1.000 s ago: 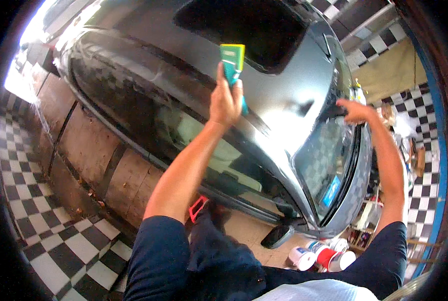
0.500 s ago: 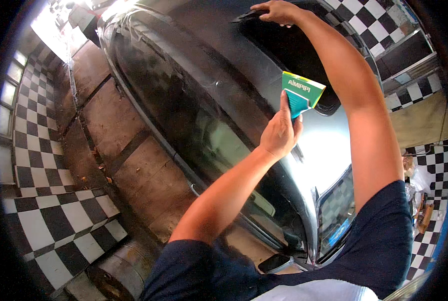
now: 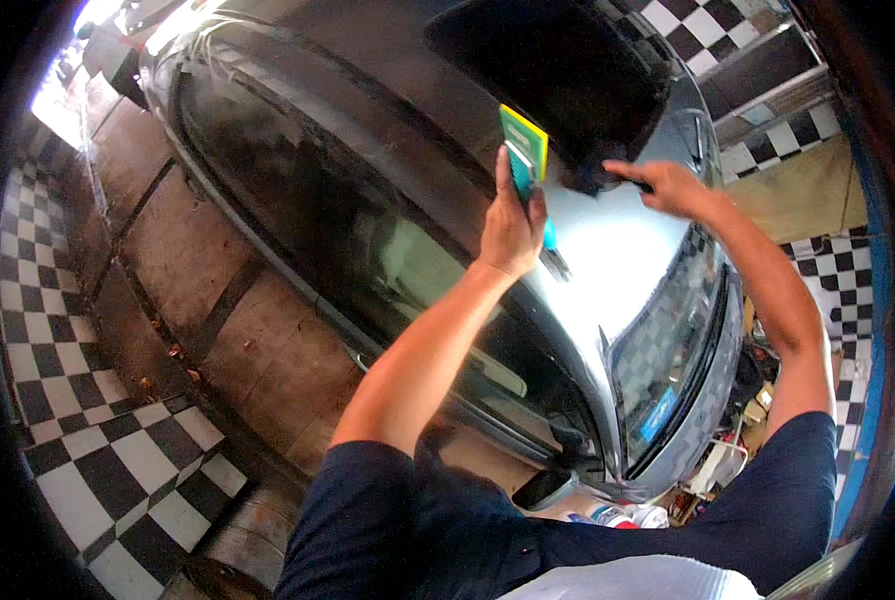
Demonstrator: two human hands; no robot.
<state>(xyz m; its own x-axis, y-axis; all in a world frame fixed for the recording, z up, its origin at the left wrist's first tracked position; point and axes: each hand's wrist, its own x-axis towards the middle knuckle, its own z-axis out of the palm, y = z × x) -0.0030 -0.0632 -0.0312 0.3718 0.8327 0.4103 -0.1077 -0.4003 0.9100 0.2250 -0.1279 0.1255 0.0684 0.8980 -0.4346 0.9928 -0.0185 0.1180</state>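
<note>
My left hand (image 3: 513, 230) is closed round the teal handle of a green scraper (image 3: 524, 140) with a yellow edge. It holds the scraper upright above the side edge of a dark car roof (image 3: 397, 80). Farther right, my right hand (image 3: 675, 190) grips a dark flat tool (image 3: 599, 178), blurred and hard to tell from the black panel behind it. That tool is at the near corner of the glossy black roof panel (image 3: 557, 75), with my index finger stretched along it. A bright glare covers the roof beside it.
The car's side windows (image 3: 367, 230) run along its left, and its windshield (image 3: 667, 370) lies at the near right. A side mirror (image 3: 547, 490) is close to my body. Checkered walls (image 3: 117, 470) stand on both sides. Assorted items (image 3: 737, 450) lie beyond the car's front.
My right hand has come back from the panel's far edge to its near corner, bringing the dark tool. My left hand has shifted slightly left, and the scraper has turned more edge-on.
</note>
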